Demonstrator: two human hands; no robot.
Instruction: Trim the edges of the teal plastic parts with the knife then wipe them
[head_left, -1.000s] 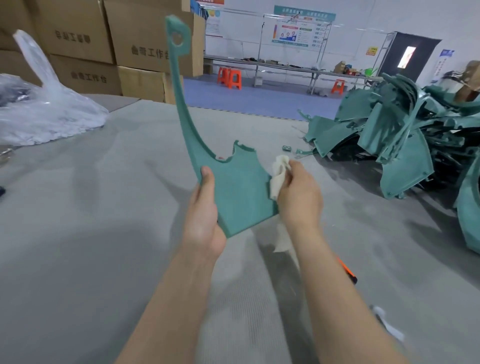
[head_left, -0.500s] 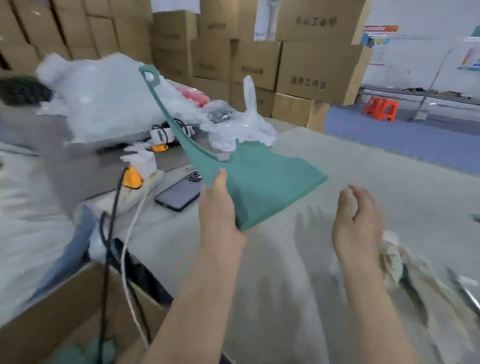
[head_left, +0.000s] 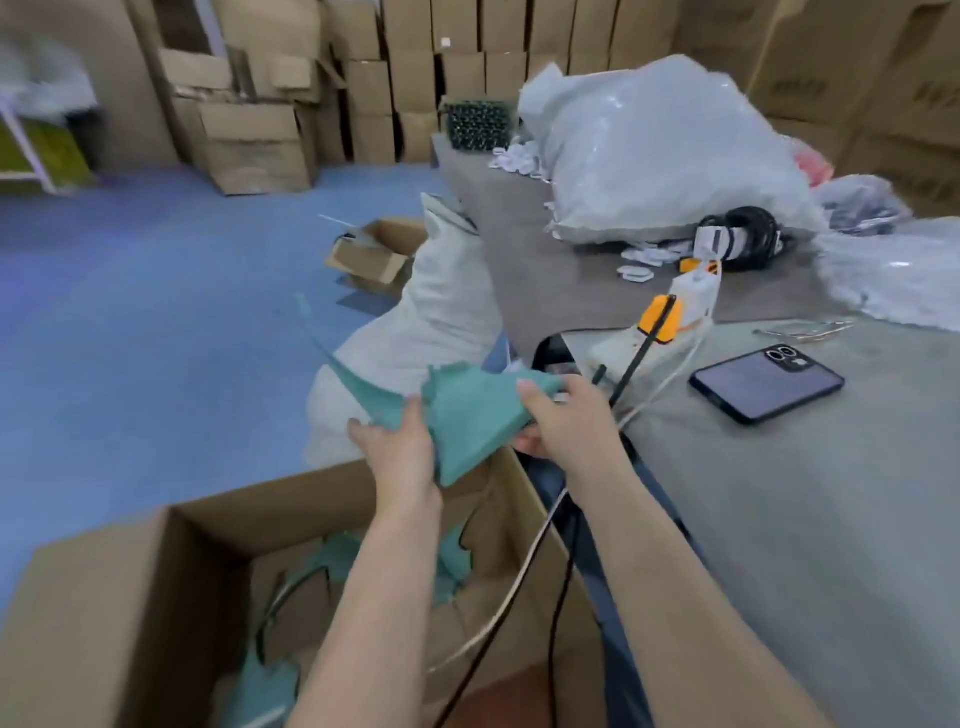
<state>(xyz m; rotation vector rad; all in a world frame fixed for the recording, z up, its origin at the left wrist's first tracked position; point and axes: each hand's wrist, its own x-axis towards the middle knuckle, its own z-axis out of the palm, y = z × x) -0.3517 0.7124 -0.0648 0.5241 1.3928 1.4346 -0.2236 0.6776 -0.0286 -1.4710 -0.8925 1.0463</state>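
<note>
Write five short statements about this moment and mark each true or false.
1. Both the left hand and the right hand grip the teal plastic part. True.
2. The teal plastic part lies flat on the grey table. False: the hands hold it in the air, near the open cardboard box.
3. The cardboard box already holds other teal parts. True.
4. The right hand holds a cloth. False: its fingers grip only the teal plastic part.
5. The phone lies on the table with its camera lenses facing up. True.
</note>
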